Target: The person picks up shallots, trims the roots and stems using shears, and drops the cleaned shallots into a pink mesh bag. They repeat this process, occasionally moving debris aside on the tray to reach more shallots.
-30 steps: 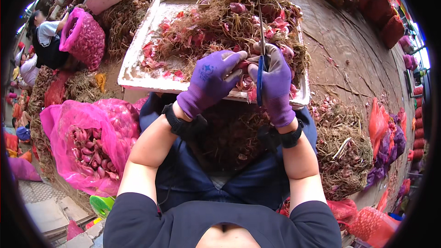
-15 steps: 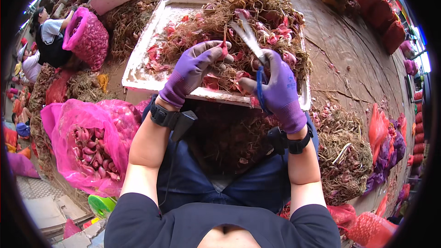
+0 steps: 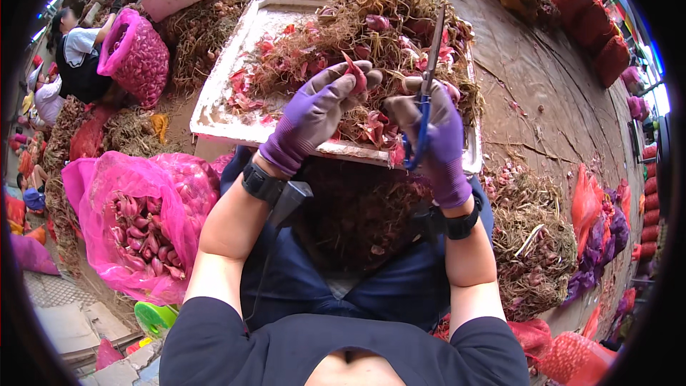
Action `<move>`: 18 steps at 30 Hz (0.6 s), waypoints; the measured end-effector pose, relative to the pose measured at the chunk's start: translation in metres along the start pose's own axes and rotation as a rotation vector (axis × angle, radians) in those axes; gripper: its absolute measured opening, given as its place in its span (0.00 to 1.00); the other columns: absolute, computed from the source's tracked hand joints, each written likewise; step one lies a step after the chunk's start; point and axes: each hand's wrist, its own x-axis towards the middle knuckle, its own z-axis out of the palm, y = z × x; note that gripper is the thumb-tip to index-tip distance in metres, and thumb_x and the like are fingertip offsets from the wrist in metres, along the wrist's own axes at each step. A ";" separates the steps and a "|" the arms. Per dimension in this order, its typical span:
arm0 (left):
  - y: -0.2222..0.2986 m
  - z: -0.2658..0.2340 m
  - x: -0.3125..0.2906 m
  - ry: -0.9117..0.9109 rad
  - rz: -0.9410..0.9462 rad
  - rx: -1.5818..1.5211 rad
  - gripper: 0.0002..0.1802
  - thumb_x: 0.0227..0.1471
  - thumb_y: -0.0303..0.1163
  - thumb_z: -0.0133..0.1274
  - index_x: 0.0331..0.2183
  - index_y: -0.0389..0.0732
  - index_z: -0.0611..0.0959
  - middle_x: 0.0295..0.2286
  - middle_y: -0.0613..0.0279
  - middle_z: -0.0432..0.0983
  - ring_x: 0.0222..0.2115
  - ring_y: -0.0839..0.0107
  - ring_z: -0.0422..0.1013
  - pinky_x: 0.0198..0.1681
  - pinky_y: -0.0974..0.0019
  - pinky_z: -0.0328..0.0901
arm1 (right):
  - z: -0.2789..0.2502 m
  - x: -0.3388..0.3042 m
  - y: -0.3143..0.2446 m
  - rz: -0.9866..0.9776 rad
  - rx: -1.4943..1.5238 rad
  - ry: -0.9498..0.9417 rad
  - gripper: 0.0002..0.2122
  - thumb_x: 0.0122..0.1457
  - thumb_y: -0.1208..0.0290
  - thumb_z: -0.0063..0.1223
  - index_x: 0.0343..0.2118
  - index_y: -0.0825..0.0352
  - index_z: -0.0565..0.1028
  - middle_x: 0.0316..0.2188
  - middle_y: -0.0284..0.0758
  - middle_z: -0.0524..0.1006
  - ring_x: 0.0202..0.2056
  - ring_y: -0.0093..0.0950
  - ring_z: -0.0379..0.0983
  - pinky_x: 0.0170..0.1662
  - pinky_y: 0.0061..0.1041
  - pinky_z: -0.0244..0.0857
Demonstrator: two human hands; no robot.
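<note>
A red shallot [image 3: 355,75] is pinched in the fingers of my left hand [image 3: 314,111], its pointed tip upward. My right hand [image 3: 437,139] grips scissors [image 3: 426,93] with blue handles, the blades pointing up and away from me. Purple and grey gloves cover both hands. Beneath them is a white foam tray [image 3: 221,118], heaped with shallots, dry roots and stalks [image 3: 386,0] and red peelings [image 3: 246,93]. The shallot and the blades are apart.
At my left stands an open pink mesh bag [image 3: 146,232] of trimmed shallots. A root-and-stalk pile [image 3: 532,250] lies on the right. A person [image 3: 78,57] sits at the far left by a full pink bag [image 3: 139,61]. Red sacks [image 3: 579,0] line the far right.
The scissors have swung away from the shallot, their blades turning from up-left to nearly upright. My left hand has shifted slightly right, and the long root or stalk above its shallot is no longer visible.
</note>
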 end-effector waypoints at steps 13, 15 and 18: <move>-0.001 0.015 -0.006 -0.049 0.050 0.457 0.16 0.61 0.29 0.47 0.49 0.31 0.75 0.43 0.55 0.77 0.46 0.70 0.72 0.52 0.67 0.64 | 0.008 0.000 0.024 -0.246 -0.186 0.082 0.18 0.52 0.80 0.58 0.47 0.67 0.71 0.24 0.25 0.75 0.25 0.10 0.67 0.30 0.15 0.66; -0.001 0.013 -0.008 -0.024 0.070 0.515 0.15 0.59 0.32 0.52 0.44 0.32 0.78 0.38 0.58 0.80 0.39 0.73 0.75 0.43 0.72 0.68 | 0.006 -0.004 0.014 -0.258 -0.472 -0.014 0.18 0.51 0.79 0.60 0.46 0.67 0.72 0.22 0.24 0.73 0.24 0.10 0.65 0.29 0.15 0.65; -0.001 0.005 -0.012 0.076 0.028 0.628 0.12 0.58 0.32 0.53 0.39 0.33 0.81 0.32 0.63 0.80 0.32 0.80 0.73 0.35 0.76 0.66 | 0.009 -0.005 0.014 -0.211 -0.381 -0.001 0.17 0.52 0.77 0.61 0.46 0.68 0.72 0.23 0.23 0.73 0.24 0.10 0.65 0.29 0.15 0.63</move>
